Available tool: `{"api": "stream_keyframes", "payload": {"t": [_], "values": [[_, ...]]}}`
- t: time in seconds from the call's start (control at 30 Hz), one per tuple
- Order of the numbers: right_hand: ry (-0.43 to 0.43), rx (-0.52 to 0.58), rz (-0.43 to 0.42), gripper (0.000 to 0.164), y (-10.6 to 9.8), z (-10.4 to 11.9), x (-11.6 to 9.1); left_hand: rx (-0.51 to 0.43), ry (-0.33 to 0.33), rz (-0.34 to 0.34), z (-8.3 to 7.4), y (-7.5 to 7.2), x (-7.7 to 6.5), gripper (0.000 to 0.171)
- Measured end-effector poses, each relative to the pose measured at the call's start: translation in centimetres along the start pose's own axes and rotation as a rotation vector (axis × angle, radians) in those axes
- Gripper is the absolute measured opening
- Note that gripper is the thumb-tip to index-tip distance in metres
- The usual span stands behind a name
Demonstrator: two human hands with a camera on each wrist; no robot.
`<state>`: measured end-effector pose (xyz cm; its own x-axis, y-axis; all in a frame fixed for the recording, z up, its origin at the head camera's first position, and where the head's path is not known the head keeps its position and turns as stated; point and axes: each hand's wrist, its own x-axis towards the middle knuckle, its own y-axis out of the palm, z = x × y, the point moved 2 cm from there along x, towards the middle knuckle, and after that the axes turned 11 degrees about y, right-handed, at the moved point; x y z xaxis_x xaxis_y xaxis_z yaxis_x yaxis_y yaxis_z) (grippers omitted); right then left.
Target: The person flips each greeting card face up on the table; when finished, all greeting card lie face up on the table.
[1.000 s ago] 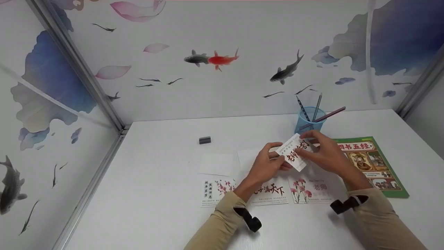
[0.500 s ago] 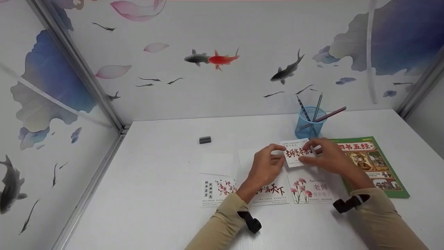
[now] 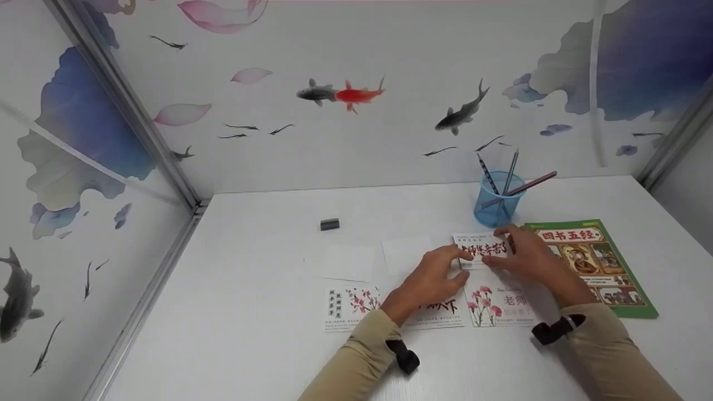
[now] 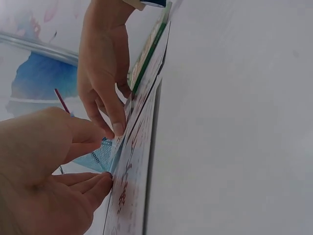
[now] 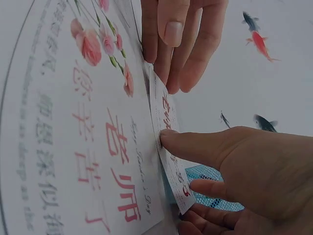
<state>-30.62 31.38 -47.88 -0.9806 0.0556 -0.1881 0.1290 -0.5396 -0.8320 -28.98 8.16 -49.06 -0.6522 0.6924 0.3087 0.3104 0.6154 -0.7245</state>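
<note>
A small white card with red lettering point(image 3: 482, 243) lies close over the table, behind a card printed with pink carnations point(image 3: 486, 308). My right hand point(image 3: 532, 257) pinches its right part; in the right wrist view the thumb point(image 5: 195, 147) is on the printed face and the fingers are at the far edge. At the card's left edge are the relaxed fingers of my left hand point(image 3: 429, 278), the thumb standing apart from them. That forearm partly covers a card with dark red lettering point(image 3: 437, 318). A plum-blossom card point(image 3: 351, 312) lies farther left.
Two blank white cards point(image 3: 350, 263) lie behind the front row. A blue mesh pencil cup point(image 3: 496, 209) with several pencils stands beyond the hands. The green-bordered book point(image 3: 590, 259) is to the right, partly under the right forearm. A dark eraser-like block point(image 3: 330, 224) sits back left.
The lettered card has turned from slanted to nearly straight and come down toward the table behind the carnation card. My left fingers have loosened from its left edge.
</note>
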Motion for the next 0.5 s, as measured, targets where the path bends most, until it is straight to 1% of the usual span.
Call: {"api": "stream_keyframes", "payload": {"t": [0.13,0.23,0.37,0.5], "values": [[0.027,-0.035,-0.006,0.078,0.1,0.0,-0.2,0.032,-0.051,0.071,-0.1,0.3,-0.1,0.034],[0.023,-0.053,-0.014,0.078,0.2,-0.1,-0.2,0.038,-0.042,0.093,-0.1,0.3,-0.2,0.034],[0.023,-0.063,-0.01,0.079,0.2,-0.1,-0.1,0.015,-0.011,0.074,-0.1,-0.2,-0.3,0.034],[0.01,-0.061,-0.013,0.079,0.2,0.0,-0.2,-0.016,0.018,0.023,-0.3,-1.3,-0.7,0.035]]}}
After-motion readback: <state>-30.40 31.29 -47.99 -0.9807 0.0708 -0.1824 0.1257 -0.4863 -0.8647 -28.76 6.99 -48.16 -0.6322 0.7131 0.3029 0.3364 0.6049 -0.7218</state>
